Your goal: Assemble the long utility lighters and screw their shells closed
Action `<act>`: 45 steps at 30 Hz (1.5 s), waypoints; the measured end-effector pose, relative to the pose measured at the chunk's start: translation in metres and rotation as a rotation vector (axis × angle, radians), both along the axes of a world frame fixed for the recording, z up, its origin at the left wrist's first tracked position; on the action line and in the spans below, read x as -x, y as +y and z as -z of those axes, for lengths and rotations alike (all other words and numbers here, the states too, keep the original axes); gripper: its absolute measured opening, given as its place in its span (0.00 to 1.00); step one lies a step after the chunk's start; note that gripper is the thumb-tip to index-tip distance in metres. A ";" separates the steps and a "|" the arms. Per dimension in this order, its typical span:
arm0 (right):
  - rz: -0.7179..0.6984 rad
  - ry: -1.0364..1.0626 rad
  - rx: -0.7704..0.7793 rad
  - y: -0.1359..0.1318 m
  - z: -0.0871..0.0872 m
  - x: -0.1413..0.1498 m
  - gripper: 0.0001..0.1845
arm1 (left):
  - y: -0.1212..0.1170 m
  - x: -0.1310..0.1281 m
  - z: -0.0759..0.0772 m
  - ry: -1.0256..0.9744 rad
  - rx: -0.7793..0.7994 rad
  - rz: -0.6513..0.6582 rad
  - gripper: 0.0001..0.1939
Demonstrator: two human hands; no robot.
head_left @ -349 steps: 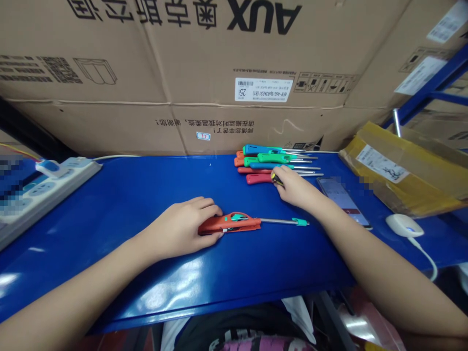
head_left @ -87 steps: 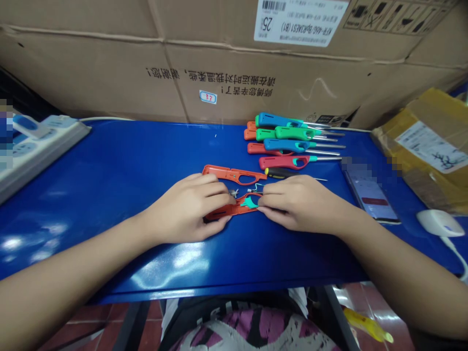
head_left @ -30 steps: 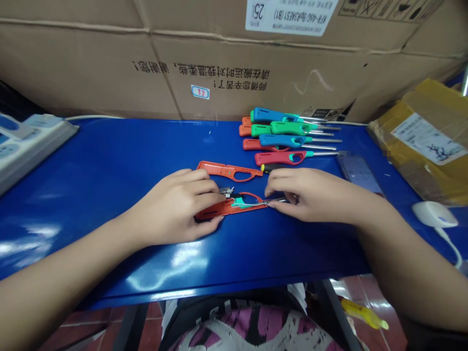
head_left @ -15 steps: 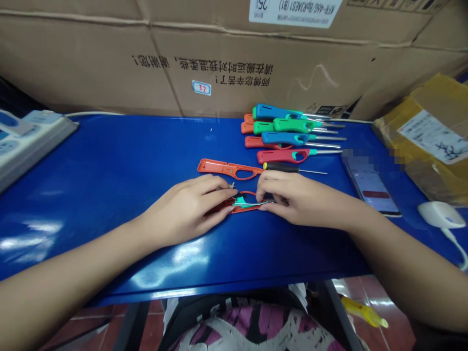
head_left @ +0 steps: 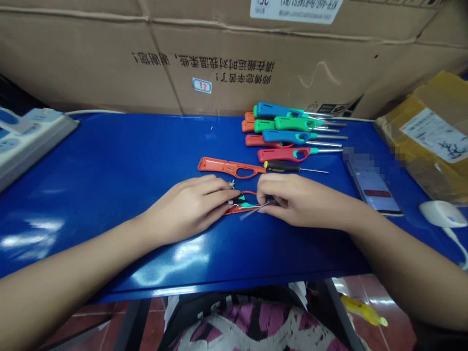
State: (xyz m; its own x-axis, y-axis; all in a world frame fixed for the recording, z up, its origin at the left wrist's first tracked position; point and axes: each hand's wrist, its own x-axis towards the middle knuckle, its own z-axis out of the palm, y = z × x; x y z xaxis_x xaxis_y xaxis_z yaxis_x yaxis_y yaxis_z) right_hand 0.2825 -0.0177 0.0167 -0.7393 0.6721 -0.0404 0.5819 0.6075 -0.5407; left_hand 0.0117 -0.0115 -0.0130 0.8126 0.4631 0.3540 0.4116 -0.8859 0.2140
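head view: on the blue worktop [head_left: 127, 156] we see the left hand [head_left: 193, 207] gripping the left end of an open orange lighter shell [head_left: 234, 210], while the right hand [head_left: 280, 197] pinches a thin, blurred part [head_left: 254, 211] at its other end. beyond, we find a loose orange half-shell [head_left: 215, 165], a screwdriver [head_left: 283, 166] and piled lighters [head_left: 281, 136].

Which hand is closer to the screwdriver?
The right hand: it sits just below the screwdriver in the picture, while the left hand is farther off, down and to its left.

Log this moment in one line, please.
left hand: on orange casing half | right hand: pinching blurred thin piece | other casing half: beyond, by screwdriver
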 end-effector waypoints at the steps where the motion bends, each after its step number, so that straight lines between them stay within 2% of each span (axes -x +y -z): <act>1: -0.004 0.013 0.002 0.001 0.000 0.000 0.04 | 0.000 0.000 0.000 0.004 -0.001 0.003 0.14; 18: -0.055 0.174 -0.116 0.002 -0.006 -0.003 0.04 | -0.001 0.001 -0.003 -0.090 -0.007 0.015 0.12; 29: -0.154 0.037 -0.030 0.003 -0.004 -0.003 0.07 | -0.008 -0.001 -0.005 -0.122 0.048 -0.056 0.11; 32: -0.103 0.090 -0.074 0.002 -0.003 -0.002 0.09 | -0.009 0.000 -0.005 -0.094 0.071 -0.069 0.12; 36: 0.001 0.125 -0.173 0.003 0.006 -0.001 0.09 | -0.011 0.000 -0.006 -0.065 0.085 -0.063 0.12; 41: -0.031 0.096 -0.158 0.006 0.016 0.003 0.07 | -0.011 0.000 -0.008 -0.064 0.076 -0.071 0.11; 45: -0.062 0.109 -0.121 0.006 0.014 0.003 0.07 | -0.011 -0.002 -0.009 -0.086 0.067 -0.107 0.11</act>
State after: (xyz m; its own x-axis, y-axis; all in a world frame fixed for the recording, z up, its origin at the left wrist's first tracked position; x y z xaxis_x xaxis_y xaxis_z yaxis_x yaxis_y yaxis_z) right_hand 0.2800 -0.0119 0.0029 -0.7748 0.6206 0.1208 0.4834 0.7046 -0.5195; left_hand 0.0137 -0.0223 -0.0037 0.7254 0.5701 0.3859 0.4802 -0.8207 0.3097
